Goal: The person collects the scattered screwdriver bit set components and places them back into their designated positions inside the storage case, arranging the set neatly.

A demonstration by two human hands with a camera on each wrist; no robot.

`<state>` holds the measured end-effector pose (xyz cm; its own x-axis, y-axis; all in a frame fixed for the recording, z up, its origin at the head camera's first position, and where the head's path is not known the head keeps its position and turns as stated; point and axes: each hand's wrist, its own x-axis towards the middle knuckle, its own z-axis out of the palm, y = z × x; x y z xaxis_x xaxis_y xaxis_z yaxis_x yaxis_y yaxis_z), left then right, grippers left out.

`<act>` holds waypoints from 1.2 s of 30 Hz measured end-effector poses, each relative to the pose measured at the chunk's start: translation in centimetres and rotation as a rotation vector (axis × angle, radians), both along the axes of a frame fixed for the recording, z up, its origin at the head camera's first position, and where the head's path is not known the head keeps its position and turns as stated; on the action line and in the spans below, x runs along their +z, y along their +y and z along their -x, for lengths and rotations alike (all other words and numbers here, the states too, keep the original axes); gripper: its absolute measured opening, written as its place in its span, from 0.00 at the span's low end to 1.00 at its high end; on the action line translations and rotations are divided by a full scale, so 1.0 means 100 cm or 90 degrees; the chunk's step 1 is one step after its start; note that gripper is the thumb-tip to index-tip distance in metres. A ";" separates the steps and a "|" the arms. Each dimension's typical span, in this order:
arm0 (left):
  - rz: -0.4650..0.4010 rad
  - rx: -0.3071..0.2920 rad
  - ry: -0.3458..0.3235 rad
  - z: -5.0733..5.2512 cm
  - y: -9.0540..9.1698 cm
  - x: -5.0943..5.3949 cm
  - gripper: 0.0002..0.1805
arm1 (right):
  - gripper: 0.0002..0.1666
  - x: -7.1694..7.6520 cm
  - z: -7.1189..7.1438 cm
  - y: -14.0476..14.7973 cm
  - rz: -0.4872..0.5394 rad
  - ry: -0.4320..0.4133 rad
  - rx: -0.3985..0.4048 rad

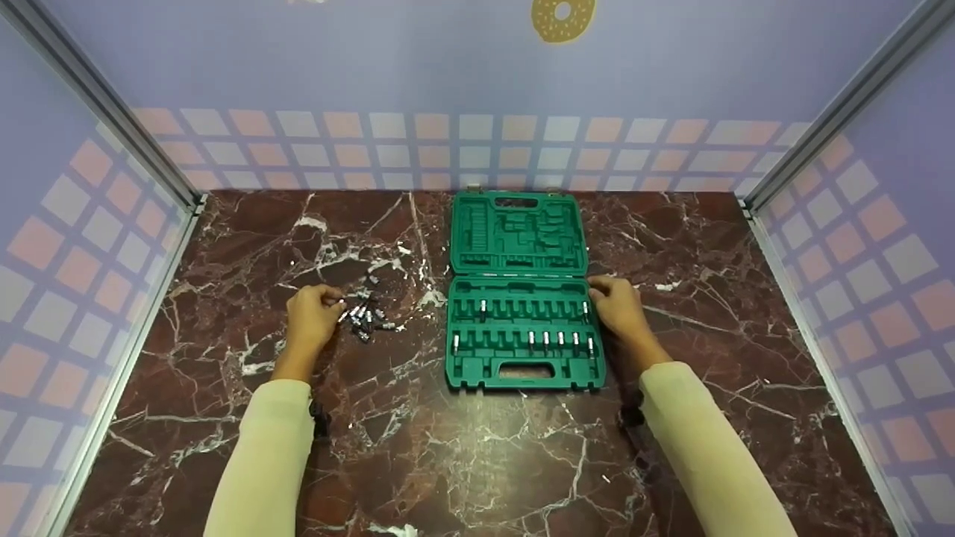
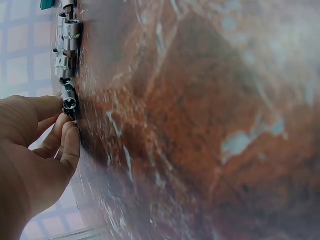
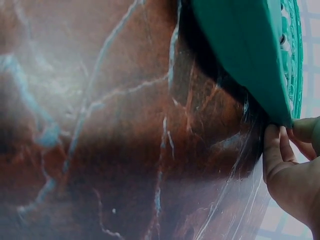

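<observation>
An unfolded green plastic socket case (image 1: 515, 287) lies on the marble tabletop, with several silver sockets standing in its lower half. My right hand (image 1: 618, 304) grips the case's right edge near the hinge; the right wrist view shows the thumb above the green edge and fingers (image 3: 272, 150) below it. Left of the case is a loose pile of metal bit sockets (image 1: 365, 317). At the pile's left side, my left hand (image 1: 313, 315) pinches a small silver socket (image 2: 69, 101) between thumb and fingertips. The fingers partly hide that socket.
The case lid (image 1: 518, 231) lies back toward the rear wall (image 1: 477, 67), its moulded recesses facing up. Side walls (image 1: 97, 246) with metal corner rails bound the marble table (image 1: 418, 447). Many slots in the case's lower half hold nothing.
</observation>
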<state>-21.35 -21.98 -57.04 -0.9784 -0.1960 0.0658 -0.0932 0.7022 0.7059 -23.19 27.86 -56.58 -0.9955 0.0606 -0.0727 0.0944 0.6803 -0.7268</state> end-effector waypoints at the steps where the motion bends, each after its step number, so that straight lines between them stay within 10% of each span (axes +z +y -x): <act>1: 0.002 0.001 0.001 0.000 -0.001 0.000 0.07 | 0.18 0.000 0.000 0.000 -0.002 0.000 0.000; 18: -0.019 0.023 -0.007 -0.002 0.002 0.008 0.07 | 0.18 -0.001 0.000 0.000 0.001 -0.003 -0.001; 36: -0.070 -0.014 0.034 -0.007 0.047 0.028 0.06 | 0.19 0.001 0.000 -0.001 0.007 -0.012 -0.007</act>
